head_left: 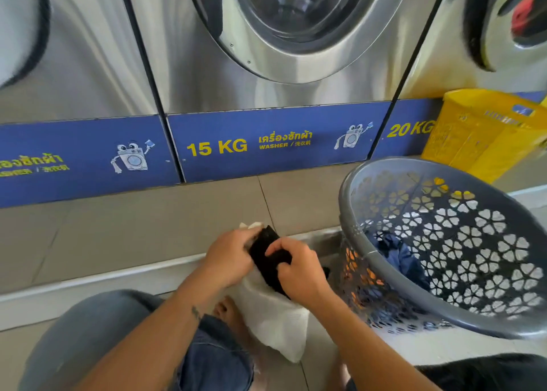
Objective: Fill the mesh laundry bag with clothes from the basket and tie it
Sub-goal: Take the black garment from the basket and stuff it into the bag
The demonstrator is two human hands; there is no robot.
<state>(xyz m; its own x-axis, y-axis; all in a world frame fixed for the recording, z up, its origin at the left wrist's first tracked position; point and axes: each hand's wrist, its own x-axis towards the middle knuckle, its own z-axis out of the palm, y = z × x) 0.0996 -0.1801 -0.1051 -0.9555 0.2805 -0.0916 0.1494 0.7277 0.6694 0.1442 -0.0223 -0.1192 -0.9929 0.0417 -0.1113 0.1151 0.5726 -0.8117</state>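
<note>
Crouched knees are framing the white mesh bag point(281, 325) while both hands, left hand point(229, 259) and right hand point(299, 272), fingers clamped on a black garment point(268, 253), are stuffing it in, beside the grey basket point(473, 316).

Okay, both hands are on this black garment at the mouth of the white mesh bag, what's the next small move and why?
Probably push the black garment further down into the white mesh bag. The left hand holds the bag's mouth with the cloth while the right hand presses it in, yet much of it shows above the opening. The grey basket holds more clothes to follow.
</note>
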